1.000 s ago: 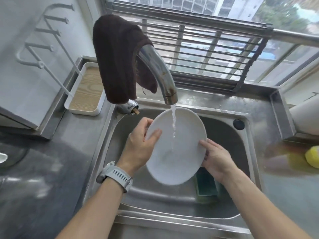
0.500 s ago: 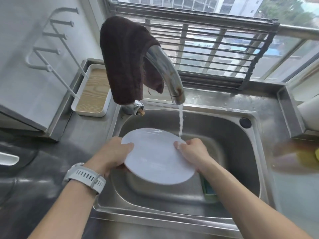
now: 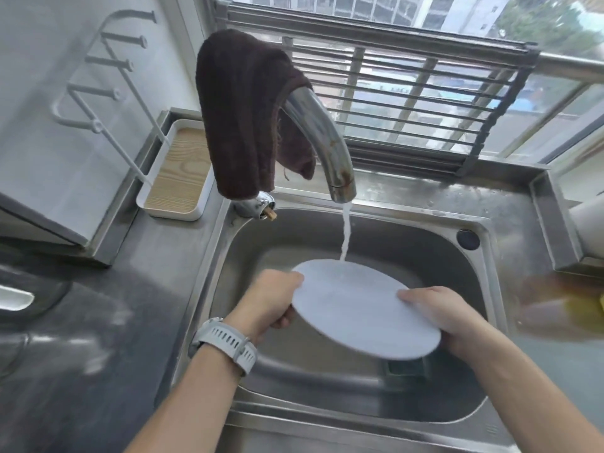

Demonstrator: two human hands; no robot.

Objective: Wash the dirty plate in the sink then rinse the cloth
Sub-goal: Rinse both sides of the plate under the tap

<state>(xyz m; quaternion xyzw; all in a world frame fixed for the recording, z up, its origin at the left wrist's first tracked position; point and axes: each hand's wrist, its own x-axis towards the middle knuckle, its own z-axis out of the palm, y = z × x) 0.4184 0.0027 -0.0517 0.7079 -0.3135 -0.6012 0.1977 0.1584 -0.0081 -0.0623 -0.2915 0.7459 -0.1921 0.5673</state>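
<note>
My left hand (image 3: 273, 300) has its grip curled round the left rim of the round white plate (image 3: 362, 308), thumb on top; my right hand (image 3: 439, 313) pinches the near right rim, fingers over the edge. The plate hangs tilted above the stainless steel sink (image 3: 408, 243), its far edge under the thin stream from the curved chrome tap (image 3: 322, 138). The dark brown cloth (image 3: 242, 116) is draped over the tap's neck, not yet rinsed. A green sponge (image 3: 407, 366) lies in the basin beneath the plate. I judge the wet rim could slip from my grip and crack against the steel, or water could splash onto the bench (image 3: 108, 322).
</note>
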